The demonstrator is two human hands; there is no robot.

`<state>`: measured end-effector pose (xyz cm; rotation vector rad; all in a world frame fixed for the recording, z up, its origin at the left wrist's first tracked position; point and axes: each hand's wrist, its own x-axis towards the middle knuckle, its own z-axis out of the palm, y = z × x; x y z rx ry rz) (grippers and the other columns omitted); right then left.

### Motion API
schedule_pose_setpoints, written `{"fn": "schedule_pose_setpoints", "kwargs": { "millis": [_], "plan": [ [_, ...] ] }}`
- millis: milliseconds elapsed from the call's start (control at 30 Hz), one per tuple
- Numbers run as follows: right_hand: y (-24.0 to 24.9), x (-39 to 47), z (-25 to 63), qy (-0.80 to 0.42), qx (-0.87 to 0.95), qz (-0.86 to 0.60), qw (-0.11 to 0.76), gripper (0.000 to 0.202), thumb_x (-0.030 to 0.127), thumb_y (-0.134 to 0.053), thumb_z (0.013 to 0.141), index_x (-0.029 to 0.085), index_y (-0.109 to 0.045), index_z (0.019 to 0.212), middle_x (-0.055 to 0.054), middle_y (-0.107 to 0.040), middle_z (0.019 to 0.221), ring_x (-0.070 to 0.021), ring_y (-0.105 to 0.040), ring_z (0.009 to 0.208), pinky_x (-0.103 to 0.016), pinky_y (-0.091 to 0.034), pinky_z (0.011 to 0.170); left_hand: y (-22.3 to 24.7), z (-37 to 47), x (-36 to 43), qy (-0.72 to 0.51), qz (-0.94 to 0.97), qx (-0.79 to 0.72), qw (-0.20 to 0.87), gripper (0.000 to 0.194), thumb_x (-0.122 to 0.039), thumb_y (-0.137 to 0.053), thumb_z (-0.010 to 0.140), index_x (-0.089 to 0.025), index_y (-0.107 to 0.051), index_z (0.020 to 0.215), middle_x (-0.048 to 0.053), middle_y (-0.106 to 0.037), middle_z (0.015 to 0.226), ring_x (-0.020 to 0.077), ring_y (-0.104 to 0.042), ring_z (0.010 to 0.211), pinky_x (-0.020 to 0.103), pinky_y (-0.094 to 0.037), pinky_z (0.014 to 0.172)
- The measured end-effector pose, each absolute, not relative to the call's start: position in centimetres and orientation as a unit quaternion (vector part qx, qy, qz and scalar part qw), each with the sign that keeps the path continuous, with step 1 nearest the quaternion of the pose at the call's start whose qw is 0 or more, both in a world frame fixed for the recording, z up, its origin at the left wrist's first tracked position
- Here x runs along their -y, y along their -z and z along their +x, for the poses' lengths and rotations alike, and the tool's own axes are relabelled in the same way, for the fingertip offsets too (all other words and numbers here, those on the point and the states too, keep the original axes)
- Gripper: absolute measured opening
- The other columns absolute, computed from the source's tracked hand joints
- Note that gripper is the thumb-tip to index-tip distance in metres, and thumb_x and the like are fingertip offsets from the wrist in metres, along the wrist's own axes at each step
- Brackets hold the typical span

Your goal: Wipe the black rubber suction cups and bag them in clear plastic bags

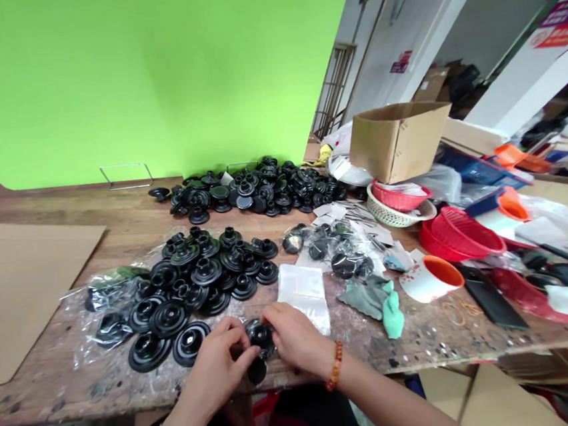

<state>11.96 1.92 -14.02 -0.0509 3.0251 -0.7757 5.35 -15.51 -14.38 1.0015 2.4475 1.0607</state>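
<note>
Near edge of the table [368,355], and a black round part [259,334] sits between two hands!
Right hand [299,339] pinches its edge; left hand [220,360] bunched alongside, hold unclear. Round face upward, long axis indistinct behind fingers. Wall sign [401,62] unreadably small; clear bags [301,291] just beyond, black discs [206,272] heaped leftward.

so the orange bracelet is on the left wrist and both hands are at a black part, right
Not left: the head view shows the orange bracelet on the right wrist. The left hand and right hand are at a black part.
</note>
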Motion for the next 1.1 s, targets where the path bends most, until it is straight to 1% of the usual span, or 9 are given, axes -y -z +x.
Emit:
{"fn": "schedule_pose_setpoints", "kwargs": {
  "millis": [133, 233, 300, 400, 533, 700, 800, 1000, 1100],
  "plan": [
    [14.3, -1.3, 11.4, 0.217, -0.976, -0.002, 0.001, 0.019, 0.002, -0.049, 0.080, 0.016, -0.062, 0.083, -0.007, -0.065, 0.082, -0.0199, -0.059, 0.078, -0.028, -0.045, 0.071, 14.6, 5.8, 14.9, -0.360, 0.296, -0.869, 0.164, 0.009, -0.019, -0.057, 0.077, -0.021, -0.054, 0.069, 0.000, -0.061, 0.068, 0.0193, -0.061, 0.066, 0.029, -0.046, 0.063],
    [14.2, -0.8, 11.6, 0.222, -0.972, -0.013, -0.081, 0.018, 0.009, -0.047, 0.089, 0.015, -0.064, 0.091, -0.009, -0.064, 0.093, -0.0196, -0.059, 0.083, -0.028, -0.046, 0.073, 14.4, 6.0, 15.1, -0.380, 0.259, -0.867, 0.190, 0.008, -0.019, -0.052, 0.080, -0.021, -0.058, 0.076, -0.001, -0.065, 0.064, 0.0185, -0.062, 0.061, 0.027, -0.046, 0.060],
    [14.0, -0.6, 11.9, 0.228, -0.963, -0.013, -0.141, 0.019, 0.013, -0.045, 0.092, 0.015, -0.064, 0.095, -0.010, -0.063, 0.098, -0.0203, -0.058, 0.089, -0.029, -0.047, 0.076, 14.2, 6.1, 15.3, -0.394, 0.267, -0.868, 0.142, 0.013, -0.023, -0.050, 0.084, -0.022, -0.061, 0.079, 0.001, -0.068, 0.072, 0.0190, -0.063, 0.066, 0.029, -0.046, 0.064],
    [13.1, -0.4, 12.4, 0.234, -0.958, -0.015, -0.168, 0.019, 0.016, -0.044, 0.094, 0.016, -0.063, 0.090, -0.008, -0.063, 0.087, -0.0206, -0.056, 0.084, -0.030, -0.047, 0.072, 13.9, 6.3, 15.6, -0.415, 0.293, -0.861, 0.001, 0.015, -0.029, -0.050, 0.088, -0.022, -0.064, 0.089, 0.004, -0.069, 0.086, 0.0213, -0.062, 0.080, 0.032, -0.046, 0.076],
    [11.4, -0.1, 12.9, 0.269, -0.941, -0.038, -0.203, 0.021, 0.016, -0.039, 0.096, 0.017, -0.059, 0.089, -0.008, -0.059, 0.086, -0.0198, -0.053, 0.083, -0.031, -0.046, 0.072, 12.9, 6.8, 15.3, -0.422, 0.292, -0.855, -0.076, 0.013, -0.028, -0.049, 0.090, -0.021, -0.059, 0.085, 0.004, -0.061, 0.081, 0.0215, -0.057, 0.079, 0.033, -0.044, 0.074],
    [10.2, -0.5, 13.0, 0.336, -0.910, -0.029, -0.240, 0.019, 0.015, -0.035, 0.095, 0.018, -0.053, 0.092, -0.007, -0.057, 0.088, -0.0177, -0.054, 0.081, -0.030, -0.046, 0.073, 11.7, 7.6, 14.4, -0.480, 0.270, -0.831, -0.074, 0.012, -0.026, -0.045, 0.092, -0.022, -0.054, 0.087, 0.002, -0.056, 0.085, 0.0199, -0.055, 0.082, 0.031, -0.043, 0.076],
    [9.3, -2.1, 11.8, 0.370, -0.901, 0.001, -0.225, 0.017, 0.015, -0.036, 0.094, 0.019, -0.052, 0.090, -0.003, -0.056, 0.081, -0.0155, -0.053, 0.073, -0.027, -0.044, 0.067, 12.0, 7.4, 14.1, -0.511, 0.221, -0.830, -0.040, 0.013, -0.031, -0.045, 0.093, -0.023, -0.054, 0.091, 0.002, -0.057, 0.088, 0.0189, -0.056, 0.080, 0.030, -0.044, 0.075],
    [6.6, -10.2, 7.2, 0.405, -0.850, 0.139, -0.305, 0.015, 0.026, -0.038, 0.095, 0.019, -0.051, 0.089, 0.000, -0.056, 0.066, -0.0134, -0.055, 0.056, -0.024, -0.042, 0.055, 13.6, 7.2, 14.6, -0.532, 0.200, -0.822, -0.007, 0.015, -0.035, -0.046, 0.092, -0.023, -0.057, 0.095, 0.002, -0.059, 0.097, 0.0197, -0.057, 0.089, 0.028, -0.044, 0.081],
    [6.7, -15.1, 5.5, 0.344, -0.855, 0.227, -0.314, 0.019, 0.025, -0.033, 0.095, 0.018, -0.050, 0.095, -0.002, -0.060, 0.068, -0.0140, -0.056, 0.053, -0.026, -0.043, 0.055, 13.9, 7.7, 14.9, -0.526, 0.233, -0.817, 0.027, 0.015, -0.032, -0.046, 0.093, -0.023, -0.058, 0.090, 0.003, -0.061, 0.096, 0.0207, -0.057, 0.095, 0.029, -0.041, 0.087]
  ]
}}
